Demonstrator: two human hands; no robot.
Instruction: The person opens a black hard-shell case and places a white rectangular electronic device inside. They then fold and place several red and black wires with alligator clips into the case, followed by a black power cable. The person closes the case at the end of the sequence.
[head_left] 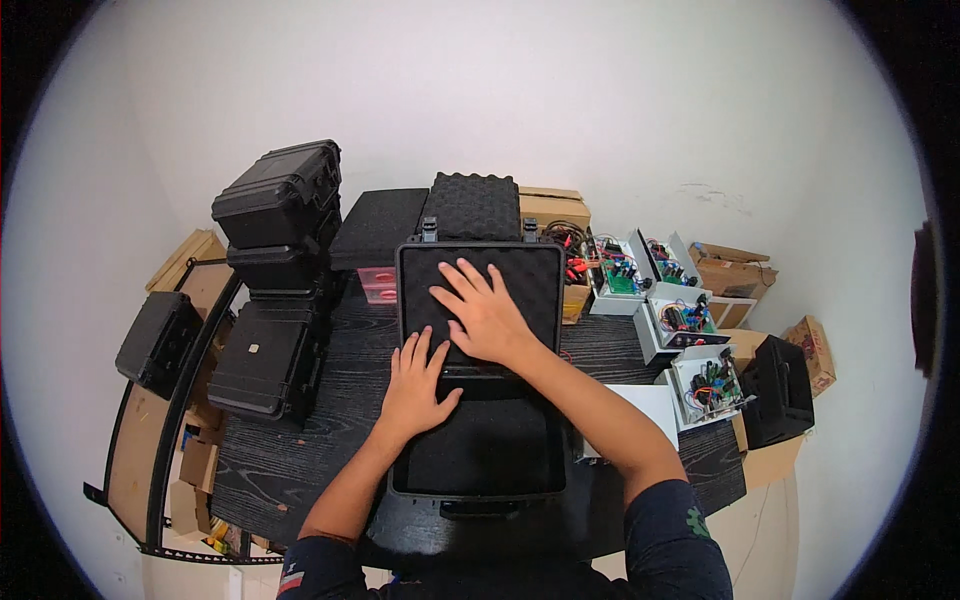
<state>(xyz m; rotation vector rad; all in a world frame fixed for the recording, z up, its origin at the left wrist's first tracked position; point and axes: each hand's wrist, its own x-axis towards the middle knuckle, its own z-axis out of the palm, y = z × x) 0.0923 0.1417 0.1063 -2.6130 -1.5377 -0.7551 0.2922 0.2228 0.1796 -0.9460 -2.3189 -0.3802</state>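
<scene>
A black hard case lies opened in front of me on the dark table, its lid standing up on the far side. Dark foam lines the inside of the lid. My right hand rests spread on that foam, fingers pointing up and left. Lower and to the left, my left hand is also open, its fingertips on the lower left part of the lid lining. Dark foam also fills the bottom half of the case. Neither hand grips anything.
Black cases stand stacked at left, with another case on a rack. Behind the lid are foam pieces and a cardboard box. White housings with circuit boards, a white box and a black bin are at right.
</scene>
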